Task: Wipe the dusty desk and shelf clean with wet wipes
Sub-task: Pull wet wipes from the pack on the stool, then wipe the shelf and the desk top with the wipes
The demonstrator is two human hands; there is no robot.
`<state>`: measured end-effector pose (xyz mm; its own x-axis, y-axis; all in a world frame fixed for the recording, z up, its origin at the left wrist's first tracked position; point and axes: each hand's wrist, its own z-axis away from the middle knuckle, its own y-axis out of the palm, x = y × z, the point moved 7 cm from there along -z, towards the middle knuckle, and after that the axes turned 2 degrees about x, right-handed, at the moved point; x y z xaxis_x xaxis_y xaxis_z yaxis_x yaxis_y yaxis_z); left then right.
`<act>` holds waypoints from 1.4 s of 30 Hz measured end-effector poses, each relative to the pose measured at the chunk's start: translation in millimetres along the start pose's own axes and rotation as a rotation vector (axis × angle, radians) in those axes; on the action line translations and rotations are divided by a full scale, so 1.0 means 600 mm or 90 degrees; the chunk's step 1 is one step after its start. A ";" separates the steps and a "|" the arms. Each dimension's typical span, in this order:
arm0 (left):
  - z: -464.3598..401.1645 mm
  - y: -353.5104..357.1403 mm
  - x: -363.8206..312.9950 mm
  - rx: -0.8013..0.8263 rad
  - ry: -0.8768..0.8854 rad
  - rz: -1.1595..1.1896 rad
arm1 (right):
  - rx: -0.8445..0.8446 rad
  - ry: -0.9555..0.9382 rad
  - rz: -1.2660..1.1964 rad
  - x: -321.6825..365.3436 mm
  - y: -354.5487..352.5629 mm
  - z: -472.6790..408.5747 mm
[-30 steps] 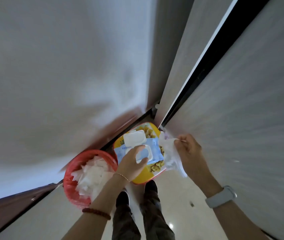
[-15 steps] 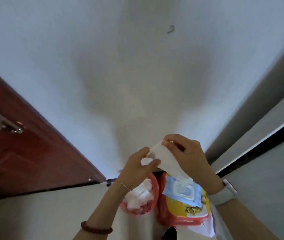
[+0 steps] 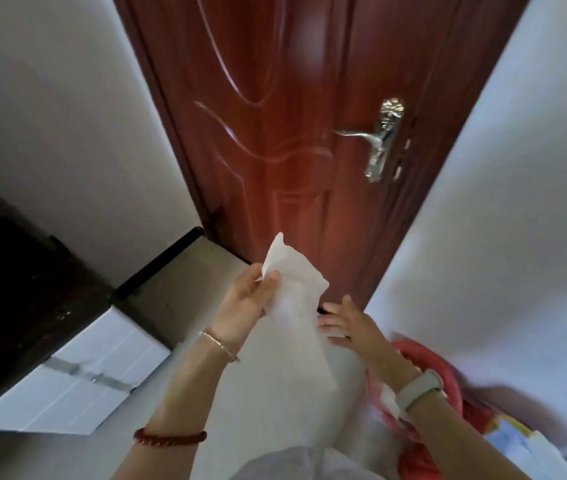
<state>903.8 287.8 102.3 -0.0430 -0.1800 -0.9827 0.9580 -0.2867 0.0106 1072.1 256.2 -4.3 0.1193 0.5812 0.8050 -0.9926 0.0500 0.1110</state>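
One view only, head cam. Left hand [image 3: 245, 306] pinching wet wipe [image 3: 294, 299] near top edge, sheet hanging unfolded in front of red-brown door [image 3: 275, 133]. Right hand [image 3: 351, 327] open, fingers spread, holding nothing, just beside wipe's right edge. Silver lever handle [image 3: 377, 140] on door. White box [image 3: 77, 372] lower left against dark cabinet [image 3: 15, 289]. Red basket [image 3: 424, 358] behind right wrist, watch [image 3: 417, 389] on it. Wipes pack [image 3: 517, 445] at bottom right, blurred, print unreadable.
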 end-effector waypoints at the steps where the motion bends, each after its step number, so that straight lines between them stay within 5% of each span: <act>1: 0.020 -0.049 0.006 -0.043 -0.015 0.052 | 0.080 0.013 -0.002 -0.010 0.066 -0.007; 6: 0.130 -0.245 0.061 -0.280 -0.100 0.228 | 0.325 0.018 -0.049 -0.004 0.310 -0.012; 10: 0.216 -0.359 0.126 -0.496 -0.206 0.195 | 0.351 -0.030 0.038 -0.002 0.410 -0.051; 14: 0.246 -0.412 0.124 -0.524 -0.194 0.095 | 0.426 -0.090 0.182 0.015 0.485 -0.077; 18: 0.226 -0.451 0.097 -0.513 -0.190 -0.208 | 0.475 -0.173 0.317 0.056 0.542 -0.108; 22: 0.195 -0.475 0.063 -0.561 -0.230 -0.357 | 0.536 -0.322 0.463 0.119 0.588 -0.129; 28: 0.192 -0.513 0.030 -0.727 -0.145 -0.351 | 0.515 -0.559 0.593 0.182 0.643 -0.156; 33: 0.206 -0.547 0.048 -0.830 -0.100 -0.122 | 0.643 -0.284 0.422 0.163 0.701 -0.172; 36: 0.205 -0.571 0.082 -0.888 -0.134 0.009 | 0.550 -0.338 0.417 0.154 0.730 -0.176; 39: 0.202 -0.602 0.102 -0.902 -0.169 -0.035 | 0.485 -0.373 0.420 0.141 0.749 -0.186; 42: 0.203 -0.645 0.117 -0.902 -0.173 -0.092 | 0.453 -0.284 0.396 0.121 0.777 -0.209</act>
<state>495.8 271.6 51.8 -0.0591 -0.4460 -0.8931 0.4044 0.8073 -0.4299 614.8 423.8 32.9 -0.2656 -0.0194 0.9639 -0.6562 -0.7288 -0.1955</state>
